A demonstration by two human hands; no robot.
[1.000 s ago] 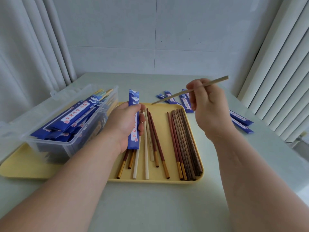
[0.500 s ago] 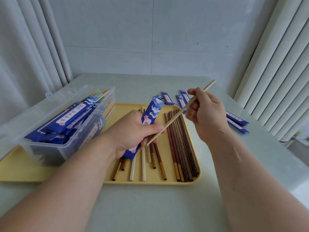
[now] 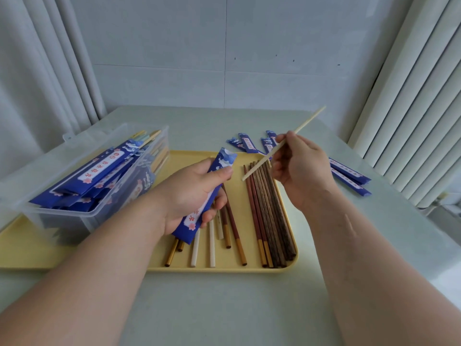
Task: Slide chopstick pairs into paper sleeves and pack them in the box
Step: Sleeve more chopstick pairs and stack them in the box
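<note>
My left hand (image 3: 192, 193) grips a blue paper sleeve (image 3: 219, 166) above the yellow tray (image 3: 224, 269), its open end tilted up to the right. My right hand (image 3: 301, 171) pinches a pale bamboo chopstick (image 3: 305, 124) that slants down to the left; its tip hangs a short way right of the sleeve's mouth, apart from it. Loose chopsticks (image 3: 267, 216) in brown, red and white lie side by side on the tray. A clear plastic box (image 3: 104, 211) on the tray's left end holds several filled blue sleeves (image 3: 99, 168).
Empty blue sleeves (image 3: 245, 143) lie on the table behind the tray, and more sleeves (image 3: 349, 177) lie to the right of my right hand. Curtains hang at the left, vertical blinds at the right, and a pale wall is behind the table.
My right hand has drawn the chopstick back up to the right, so its tip has left my left thumb. The sleeve stays tilted in my left hand.
</note>
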